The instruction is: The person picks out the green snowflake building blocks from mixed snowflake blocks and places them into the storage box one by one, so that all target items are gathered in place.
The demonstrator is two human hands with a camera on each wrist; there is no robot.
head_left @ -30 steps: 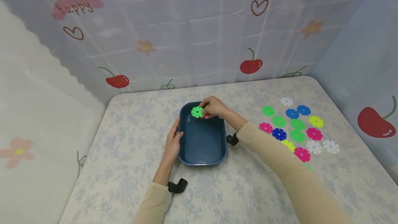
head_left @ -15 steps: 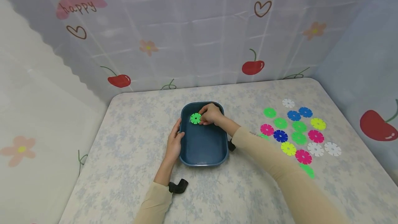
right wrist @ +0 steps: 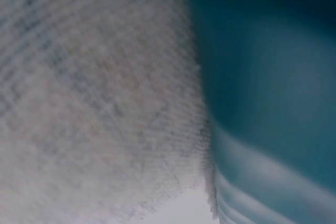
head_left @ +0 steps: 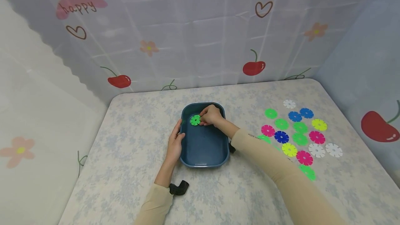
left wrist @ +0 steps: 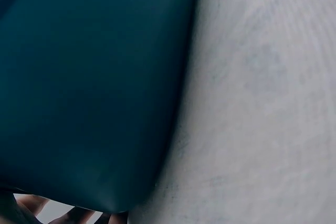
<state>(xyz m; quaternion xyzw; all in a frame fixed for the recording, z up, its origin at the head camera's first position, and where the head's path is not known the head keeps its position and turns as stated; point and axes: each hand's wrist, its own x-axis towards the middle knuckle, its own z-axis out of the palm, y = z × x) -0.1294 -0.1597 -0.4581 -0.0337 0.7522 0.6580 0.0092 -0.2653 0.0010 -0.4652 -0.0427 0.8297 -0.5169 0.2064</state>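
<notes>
A deep blue-green rectangular tray (head_left: 204, 152) rests on the table. Along its left outer wall lies my left hand (head_left: 175, 145), with the thumb at the rim and extended fingers touching the side. In the left wrist view, parts of those fingers (left wrist: 79, 216) show at the tray's lower edge. My right hand (head_left: 211, 115) reaches in over the right side and pinches a green notched snowflake disc (head_left: 195, 120) by its right edge. The disc is low in the tray's far left part; whether it touches the floor I cannot tell. The right wrist view shows no hand.
Loose notched discs lie on the right of the table, among them a pink disc (head_left: 317, 137), a yellow disc (head_left: 319, 124) and a white disc (head_left: 334, 150). The right sleeve (head_left: 268, 159) partly covers some. A printed curtain (head_left: 200, 37) stands behind the table.
My right hand has lowered the green snowflake disc toward the tray's floor, slightly nearer me and to the left. The left hand has stayed against the tray's side.
</notes>
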